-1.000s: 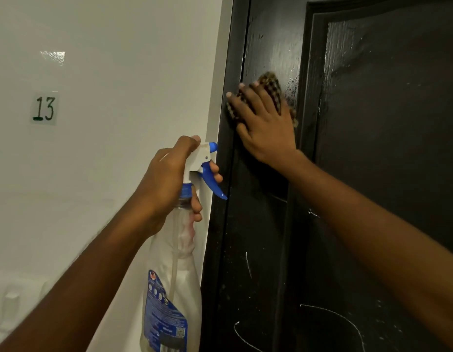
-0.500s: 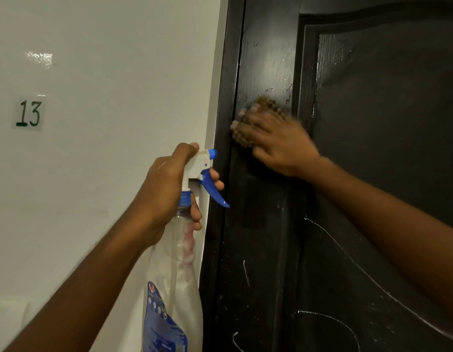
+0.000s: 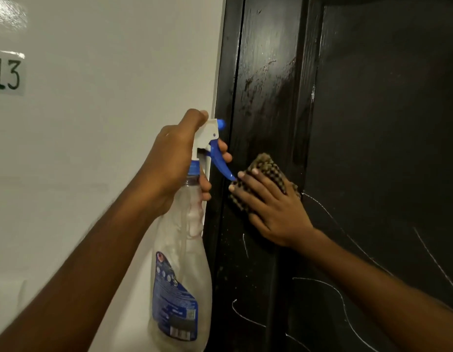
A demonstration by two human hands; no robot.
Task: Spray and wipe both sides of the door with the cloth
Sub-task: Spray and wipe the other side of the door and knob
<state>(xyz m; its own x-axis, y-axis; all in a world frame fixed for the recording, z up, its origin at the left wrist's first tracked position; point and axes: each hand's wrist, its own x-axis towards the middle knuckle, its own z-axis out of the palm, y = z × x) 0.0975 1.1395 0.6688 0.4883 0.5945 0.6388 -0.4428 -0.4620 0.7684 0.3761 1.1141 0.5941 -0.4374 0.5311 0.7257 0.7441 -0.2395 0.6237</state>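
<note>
While a checked cloth (image 3: 267, 166) was pressed flat against the left edge of a black door (image 3: 373, 123), a person cleaned one face of it. The right hand (image 3: 273, 209) lay spread over the cloth with its fingers straight. Its grip was wide and only pushed the fabric onto the wood, just beside the door frame (image 3: 225, 72). The left hand (image 3: 169, 158) had its grip closed round the neck of a clear spray bottle (image 3: 179, 275). Its thumb lay over the white head and a finger sat at the blue trigger (image 3: 220, 166), with the nozzle aimed toward the door and close to the cloth.

Above the cloth the wood showed wet streaks (image 3: 266, 80) and a sheen, which suggested that the upper stretch of this face had been sprayed and gone over. Below and to the right, white scrawled lines (image 3: 342, 301) crossed the dark panel unwiped, so most of this face appeared to be left. The door's other side was out of sight, and nothing showed whether it had been touched. By that reckoning the job stood early, well short of half. To the left, a pale wall (image 3: 106, 97) carried a label marked 13 (image 3: 7, 74).
</note>
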